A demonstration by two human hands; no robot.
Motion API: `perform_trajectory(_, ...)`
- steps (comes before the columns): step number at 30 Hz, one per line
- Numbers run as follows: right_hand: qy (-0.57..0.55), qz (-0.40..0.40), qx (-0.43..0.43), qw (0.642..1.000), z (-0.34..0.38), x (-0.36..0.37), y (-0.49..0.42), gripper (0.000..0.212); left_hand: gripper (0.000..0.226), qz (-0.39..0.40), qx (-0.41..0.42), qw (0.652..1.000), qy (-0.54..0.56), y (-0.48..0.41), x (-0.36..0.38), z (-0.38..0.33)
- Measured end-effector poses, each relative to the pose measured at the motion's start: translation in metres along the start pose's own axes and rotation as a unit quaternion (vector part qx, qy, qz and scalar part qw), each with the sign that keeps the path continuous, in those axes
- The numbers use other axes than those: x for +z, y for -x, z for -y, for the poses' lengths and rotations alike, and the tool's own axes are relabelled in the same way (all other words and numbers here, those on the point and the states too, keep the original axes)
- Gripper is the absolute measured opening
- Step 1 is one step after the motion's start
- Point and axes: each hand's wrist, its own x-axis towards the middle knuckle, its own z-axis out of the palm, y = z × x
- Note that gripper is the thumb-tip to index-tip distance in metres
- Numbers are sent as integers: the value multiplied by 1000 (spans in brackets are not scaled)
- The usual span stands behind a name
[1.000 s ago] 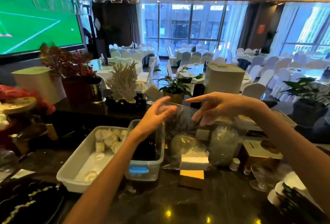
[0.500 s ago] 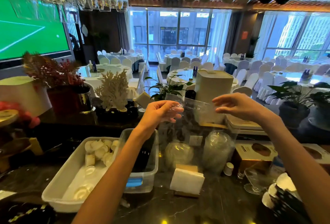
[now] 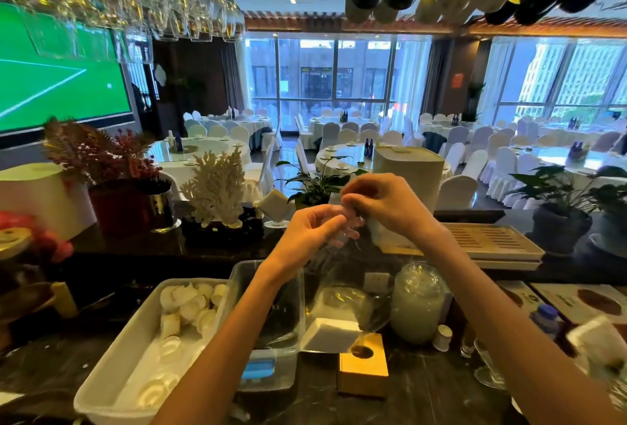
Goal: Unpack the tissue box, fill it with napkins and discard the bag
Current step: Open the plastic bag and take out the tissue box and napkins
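Observation:
A clear plastic bag (image 3: 342, 292) hangs above the dark counter, its top bunched between both hands. My left hand (image 3: 314, 234) pinches the bag's mouth from the left. My right hand (image 3: 383, 206) grips the same bunched top from the right, touching the left hand. A white stack of napkins (image 3: 330, 334) sits tilted in the bottom of the bag. Under it on the counter stands the square wooden tissue box (image 3: 363, 368) with a round hole in its top.
A white tray (image 3: 112, 387) of rolled towels and a clear bin (image 3: 291, 370) lie to the left. A glass jar (image 3: 417, 306), a small white cup (image 3: 442, 338) and wine glasses stand right. Plants and a coral ornament (image 3: 217, 187) line the back ledge. Glasses hang overhead.
My hands have come together, gathering the bag's open mouth into a bunch and raising it. The napkin stack now hangs over the tissue box. The camera has tilted up.

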Motion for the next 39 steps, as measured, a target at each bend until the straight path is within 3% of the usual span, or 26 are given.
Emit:
perform_trajectory(3, 227, -177, -102, 952, 5, 15, 5, 20, 20, -61, -18, 998, 15, -6, -2, 1)
perform_trajectory(4, 261, -198, -127, 936, 6, 19, 10, 18, 20, -76, -21, 997, 21, -8, -3, 2)
perform_trajectory(6, 275, -179, -151, 932, 6, 26, 15, 17, 19, -86, -14, 996, 14, -7, -6, 2)
perform_trajectory(9, 262, -143, -141, 944, 3, 32, 19, 20, 26, -35, 0, 999, 10, -3, -10, -3)
perform_trajectory(12, 256, -159, -155, 941, 2, 33, 19, 20, 32, -2, 1, 1000, 7, -1, -12, -7)
perform_trajectory(18, 295, -209, -187, 913, 0, 43, 21, 30, 29, -30, 10, 999, -43, -2, -8, -9)
perform_trajectory(23, 301, -184, -157, 922, -1, 42, 16, 16, 28, -51, -6, 996, -78, -1, -5, -4)
perform_trajectory(27, 274, -225, -73, 932, 3, 16, 2, 17, 26, -63, -27, 995, -78, 0, -3, -6)
perform_trajectory(29, 207, -205, -29, 956, 0, 2, -3, 29, 24, -60, -25, 996, -64, 2, -3, -9)
perform_trajectory(32, 40, -182, 17, 982, -19, -21, 10, 68, 22, -74, -3, 996, -42, 2, -8, -16)
perform_trajectory(35, 0, -251, 147, 957, -56, -34, 54, 111, 23, -90, 19, 996, -14, 1, -21, -25)
perform_trajectory(37, -181, -177, 227, 941, -73, -25, 80, 134, 24, -90, 22, 995, 25, 0, -30, -30)
perform_trajectory(39, -397, -90, 257, 876, -78, -3, 86, 139, 25, -93, 14, 995, 43, -3, -39, -30)
